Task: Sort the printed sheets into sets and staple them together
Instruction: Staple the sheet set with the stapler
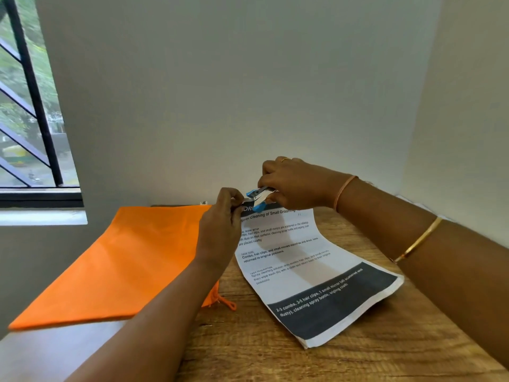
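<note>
Centrally, a set of printed sheets [303, 266] is lifted at its top corner, with the lower end resting on the wooden table [358, 354]. That corner is pinched in the grip of the left hand [220, 216]. Just beside it, a blue stapler [257, 199] is clasped in the grip of the right hand [294, 183] and set against the same corner. An orange zip pouch [124, 257] lies to the left.

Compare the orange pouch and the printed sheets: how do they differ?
The orange pouch is plain; the printed sheets are white with text and dark bands. The pouch lies flat; the sheets' top end is raised, pinched by the left hand, inside the blue stapler gripped by the right hand. Both rest on the wooden table.
</note>
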`<state>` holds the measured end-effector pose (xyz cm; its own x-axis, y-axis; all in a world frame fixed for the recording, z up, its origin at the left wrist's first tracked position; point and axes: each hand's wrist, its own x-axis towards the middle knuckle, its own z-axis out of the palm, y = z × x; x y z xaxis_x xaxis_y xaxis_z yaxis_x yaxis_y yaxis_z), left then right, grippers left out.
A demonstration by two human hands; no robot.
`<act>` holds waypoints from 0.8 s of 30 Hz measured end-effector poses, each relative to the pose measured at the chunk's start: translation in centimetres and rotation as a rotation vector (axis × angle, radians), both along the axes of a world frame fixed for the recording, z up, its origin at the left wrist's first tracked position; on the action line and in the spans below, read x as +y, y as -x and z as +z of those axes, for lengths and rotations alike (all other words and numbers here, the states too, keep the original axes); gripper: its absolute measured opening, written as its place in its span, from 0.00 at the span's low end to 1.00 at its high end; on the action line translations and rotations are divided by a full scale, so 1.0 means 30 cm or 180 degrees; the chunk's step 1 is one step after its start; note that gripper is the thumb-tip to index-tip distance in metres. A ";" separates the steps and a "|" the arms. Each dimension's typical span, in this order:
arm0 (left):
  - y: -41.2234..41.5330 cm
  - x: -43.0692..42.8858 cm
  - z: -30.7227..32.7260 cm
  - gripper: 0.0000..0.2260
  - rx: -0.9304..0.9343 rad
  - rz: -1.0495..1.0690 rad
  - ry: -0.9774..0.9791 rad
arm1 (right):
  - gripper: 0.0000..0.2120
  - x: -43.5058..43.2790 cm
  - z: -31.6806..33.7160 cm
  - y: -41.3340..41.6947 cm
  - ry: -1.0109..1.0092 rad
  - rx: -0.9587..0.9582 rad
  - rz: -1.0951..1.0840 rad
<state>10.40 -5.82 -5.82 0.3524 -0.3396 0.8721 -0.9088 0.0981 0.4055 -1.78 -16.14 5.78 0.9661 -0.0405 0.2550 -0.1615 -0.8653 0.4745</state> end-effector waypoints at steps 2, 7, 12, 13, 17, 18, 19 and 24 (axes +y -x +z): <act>0.001 -0.002 0.000 0.06 -0.0027 0.0042 0.0001 | 0.17 0.011 0.006 -0.014 -0.0024 0.0084 -0.0052; 0.016 -0.002 0.003 0.08 0.0209 -0.0023 0.0201 | 0.17 0.025 0.018 -0.039 -0.0150 0.0148 -0.0115; 0.025 -0.006 0.003 0.21 0.0263 -0.0083 0.0296 | 0.17 0.044 0.027 -0.061 -0.0101 0.0251 -0.0125; 0.023 -0.007 0.003 0.23 0.0252 -0.0088 0.0311 | 0.17 0.048 0.031 -0.065 -0.0092 0.0283 -0.0121; 0.019 -0.005 0.003 0.25 0.0251 -0.0103 0.0344 | 0.17 0.062 0.053 -0.075 -0.0054 0.0409 -0.0147; 0.018 -0.005 0.003 0.25 0.0232 -0.0111 0.0338 | 0.17 0.062 0.058 -0.077 -0.0032 0.0430 -0.0162; 0.017 -0.005 0.002 0.25 0.0217 -0.0124 0.0324 | 0.17 0.061 0.061 -0.079 -0.0004 0.0451 -0.0183; 0.018 -0.006 -0.001 0.25 0.0231 -0.0177 0.0218 | 0.17 0.060 0.063 -0.093 -0.0066 0.0559 -0.0249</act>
